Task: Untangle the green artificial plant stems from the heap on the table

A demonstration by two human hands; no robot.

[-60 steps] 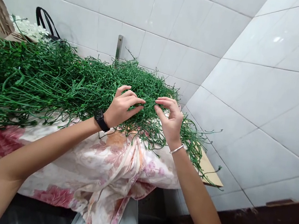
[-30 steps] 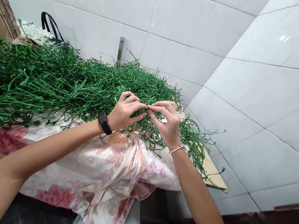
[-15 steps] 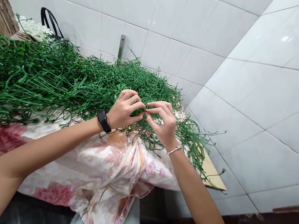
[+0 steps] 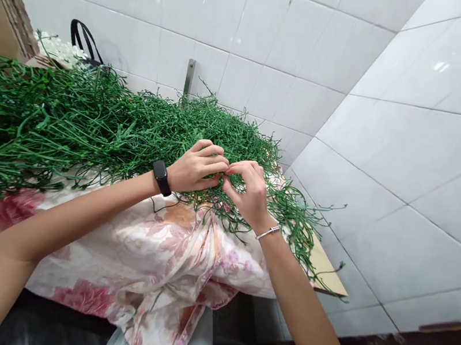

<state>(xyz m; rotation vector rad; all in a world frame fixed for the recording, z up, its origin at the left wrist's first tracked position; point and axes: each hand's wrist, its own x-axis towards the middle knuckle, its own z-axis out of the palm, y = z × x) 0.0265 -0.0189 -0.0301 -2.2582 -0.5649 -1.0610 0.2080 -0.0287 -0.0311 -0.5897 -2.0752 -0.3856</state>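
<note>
My left hand [image 4: 200, 169], with a black watch on its wrist, is closed in a pinch over the front of a heap of thin green plant stems [image 4: 142, 123]. Facing it, my right hand [image 4: 248, 190] also pinches, its fingertips meeting those of the left. A small bit of green stem shows between the two sets of fingertips; most of it is hidden by the fingers. Branching, tangled stems lie behind and below both hands. Under the heap is a floral cloth [image 4: 124, 237], which is bunched up below my hands.
White flowers [image 4: 60, 49] and a cardboard box [image 4: 1, 2] stand at the back left, near a black strap [image 4: 86, 40]. A metal bar [image 4: 189, 77] rises against the tiled wall [image 4: 255, 19]. At the right, a board corner [image 4: 329, 270] sticks out under trailing stems.
My right fingers have curled in more and the left fingertips have closed nearer to them. The view has shifted slightly; the heap looks the same.
</note>
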